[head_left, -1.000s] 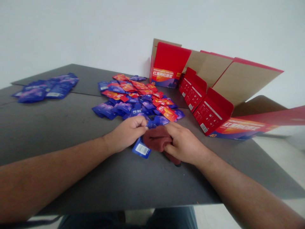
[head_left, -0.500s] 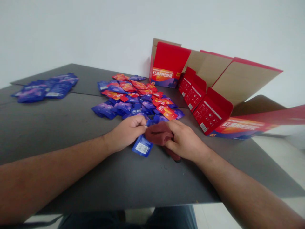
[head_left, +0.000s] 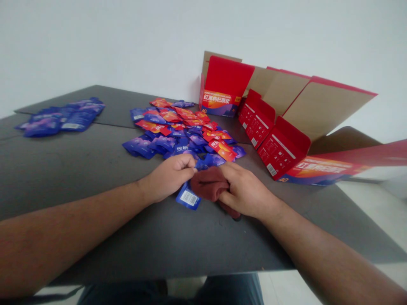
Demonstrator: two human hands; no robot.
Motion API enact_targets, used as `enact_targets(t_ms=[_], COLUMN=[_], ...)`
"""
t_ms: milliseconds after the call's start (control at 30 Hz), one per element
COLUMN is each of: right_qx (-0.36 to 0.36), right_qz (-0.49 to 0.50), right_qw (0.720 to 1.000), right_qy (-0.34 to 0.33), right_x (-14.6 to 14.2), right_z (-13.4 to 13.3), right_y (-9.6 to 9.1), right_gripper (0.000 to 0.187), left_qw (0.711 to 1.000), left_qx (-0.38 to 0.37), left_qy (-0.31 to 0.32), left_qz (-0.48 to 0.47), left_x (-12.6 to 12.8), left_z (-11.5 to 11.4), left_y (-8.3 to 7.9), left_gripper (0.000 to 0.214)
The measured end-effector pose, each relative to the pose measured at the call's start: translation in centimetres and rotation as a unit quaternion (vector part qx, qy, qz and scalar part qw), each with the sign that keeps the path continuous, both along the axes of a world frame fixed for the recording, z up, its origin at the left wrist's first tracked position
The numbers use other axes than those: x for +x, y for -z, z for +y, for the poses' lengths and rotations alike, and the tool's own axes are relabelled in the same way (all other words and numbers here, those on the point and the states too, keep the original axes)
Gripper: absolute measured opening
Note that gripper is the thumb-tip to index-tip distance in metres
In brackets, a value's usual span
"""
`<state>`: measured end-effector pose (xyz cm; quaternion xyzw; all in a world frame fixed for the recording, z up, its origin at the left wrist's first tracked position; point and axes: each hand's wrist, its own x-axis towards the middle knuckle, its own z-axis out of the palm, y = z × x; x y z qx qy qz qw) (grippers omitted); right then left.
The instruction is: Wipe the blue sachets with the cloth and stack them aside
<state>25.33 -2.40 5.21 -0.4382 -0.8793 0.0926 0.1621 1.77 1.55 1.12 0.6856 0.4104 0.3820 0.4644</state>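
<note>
a blue sachet [head_left: 189, 198] under a dark red cloth [head_left: 208, 184], at the near edge of the pile of sachets [head_left: 181, 131].
the left hand [head_left: 170, 178] pinches the far end of the sachet between thumb and fingers. the right hand [head_left: 244, 192] is closed around the cloth and presses it on the sachet's right part. i think the wiping goes well if the pinch stays firm and the cloth goes along the whole flat face. the sachet lies on the table [head_left: 95, 169] between both hands, its barcode end showing just below the left hand. open red cartons [head_left: 273, 131] stand far right.
</note>
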Motion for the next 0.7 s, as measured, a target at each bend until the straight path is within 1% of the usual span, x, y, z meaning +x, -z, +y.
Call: enact_targets(t_ms=[67, 100, 200, 233, 267, 367, 400, 433, 533, 567, 700], right_qx=[-0.011, -0.009, 0.02, 0.024, 0.022, 0.0, -0.004, -0.003, 0.017, 0.019, -0.005], right_qz=[-0.009, -0.008, 0.01, 0.014, 0.013, -0.001, -0.003, -0.002, 0.01, 0.012, -0.007], right_qw=[1.0, 1.0, 0.999, 0.998, 0.999, 1.0, 1.0, 1.0, 0.999, 0.998, 1.0], right_qy=[-0.027, -0.019, 0.047, 0.054, 0.045, -0.022, -0.029, -0.022, 0.045, 0.05, -0.019], right_x=[-0.04, 0.0, 0.26, 0.31, 0.33, 0.2, 0.16, 0.13, 0.08, 0.05, 0.0], right_z=[-0.09, -0.06, 0.18, 0.23, 0.23, 0.07, 0.03, 0.03, 0.08, 0.06, -0.07], right_y=[-0.07, -0.07, 0.03, 0.07, 0.1, 0.1, 0.1, 0.1, 0.13, 0.13, -0.09], right_gripper=[0.016, 0.017, 0.016, 0.015, 0.015, 0.014, 0.015, 0.015, 0.013, 0.013, 0.015], left_qw=[1.0, 1.0, 1.0, 1.0, 1.0, 1.0, 1.0, 1.0, 1.0, 1.0, 1.0], left_qx=[0.008, 0.008, -0.005, -0.006, -0.005, 0.012, 0.015, 0.016, 0.005, 0.004, 0.012], left_qy=[0.001, -0.001, -0.003, -0.003, 0.0, 0.007, 0.007, 0.005, -0.002, -0.002, 0.004], left_qz=[0.001, 0.001, -0.003, -0.002, 0.0, 0.008, 0.009, 0.008, 0.004, 0.002, 0.004], left_x=[0.01, 0.02, 0.01, -0.01, -0.02, -0.06, -0.06, -0.05, -0.02, -0.02, -0.04], left_z=[0.01, 0.02, 0.08, 0.1, 0.11, 0.14, 0.14, 0.15, 0.16, 0.17, 0.12], left_y=[-0.01, 0.01, 0.13, 0.16, 0.17, 0.11, 0.09, 0.1, 0.18, 0.22, 0.16], left_gripper=[0.018, 0.017, 0.016, 0.016, 0.016, 0.018, 0.018, 0.018, 0.017, 0.017, 0.019])
